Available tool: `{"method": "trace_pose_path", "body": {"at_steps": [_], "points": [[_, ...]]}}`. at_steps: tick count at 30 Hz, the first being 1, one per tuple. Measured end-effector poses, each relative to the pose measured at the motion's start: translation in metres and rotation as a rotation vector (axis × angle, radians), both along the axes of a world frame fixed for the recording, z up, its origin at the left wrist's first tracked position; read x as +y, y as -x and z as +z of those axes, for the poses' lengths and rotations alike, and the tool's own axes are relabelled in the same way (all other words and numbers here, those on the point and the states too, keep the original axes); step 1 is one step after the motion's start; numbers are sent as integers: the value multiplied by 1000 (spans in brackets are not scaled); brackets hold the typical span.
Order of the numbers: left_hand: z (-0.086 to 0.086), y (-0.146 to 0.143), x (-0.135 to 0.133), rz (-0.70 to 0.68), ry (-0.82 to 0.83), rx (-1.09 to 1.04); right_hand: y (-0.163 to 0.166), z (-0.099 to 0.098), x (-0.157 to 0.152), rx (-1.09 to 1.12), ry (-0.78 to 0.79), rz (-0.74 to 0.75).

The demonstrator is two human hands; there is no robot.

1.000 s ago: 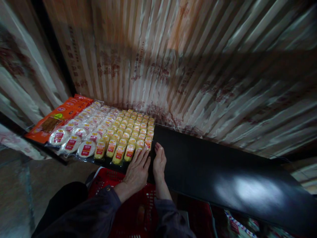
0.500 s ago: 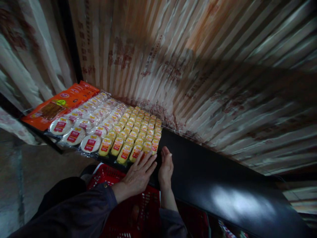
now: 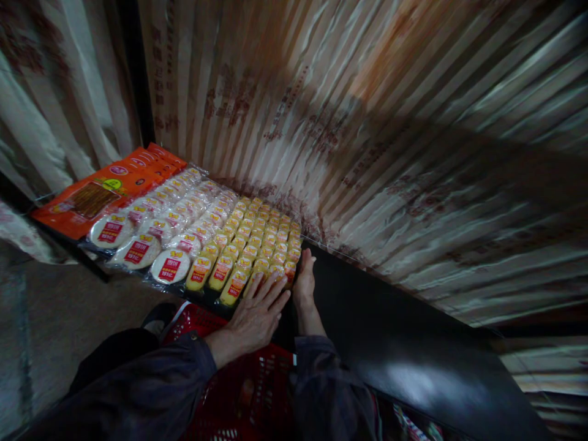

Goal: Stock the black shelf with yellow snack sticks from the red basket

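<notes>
Rows of small yellow wrapped snack packs (image 3: 236, 285) with red labels lie on a black shelf (image 3: 367, 312). My left hand (image 3: 257, 309) rests on the front ends of the right-hand rows, fingers stretched and slightly apart, covering some packs. Along the right side of the rows stands my right hand (image 3: 304, 278), held on edge with its fingers straight and its palm toward the packs. It looks to touch the outermost row. Neither hand grips anything. Left of the yellow packs are rows of round white rice crackers (image 3: 169, 266) in clear wrappers.
Flat orange snack bags (image 3: 98, 196) overlap at the shelf's left end. Below the shelf's front edge stands a red plastic basket (image 3: 264, 380). A pleated, printed curtain (image 3: 285, 122) hangs behind the shelf. My shoe (image 3: 158, 318) shows beside the basket.
My right hand has moved up and slightly left along the shelf, closer against the outer yellow row. My left hand has shifted slightly up and left, still flat at the front.
</notes>
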State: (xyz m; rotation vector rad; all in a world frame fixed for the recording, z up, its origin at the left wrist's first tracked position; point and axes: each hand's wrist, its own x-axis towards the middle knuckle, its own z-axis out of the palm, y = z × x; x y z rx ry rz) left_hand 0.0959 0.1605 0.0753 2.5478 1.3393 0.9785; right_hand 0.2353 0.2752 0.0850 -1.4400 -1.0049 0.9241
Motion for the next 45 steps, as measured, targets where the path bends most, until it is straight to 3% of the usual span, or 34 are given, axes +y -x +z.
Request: {"method": "trace_pose_path", "body": {"at_steps": [4,12,17,26,34,39,45], "points": [[3,1,4,0,15,1,9,-1,0,-52,56,9],[5,2,5,0,14,26,6,-6,4,38,7,-20],[4,3,5,18,-11,39,-3,-3,18,72,13,20],[3,3,5,22,2,88,11,4,19,108,87,9],[3,3,5,36,-35,127,5,3,35,241,27,3],[1,3,6,31,-25,121,8,2,36,236,-5,131],[5,4,5,39,-74,98,5,3,29,310,15,30]]}}
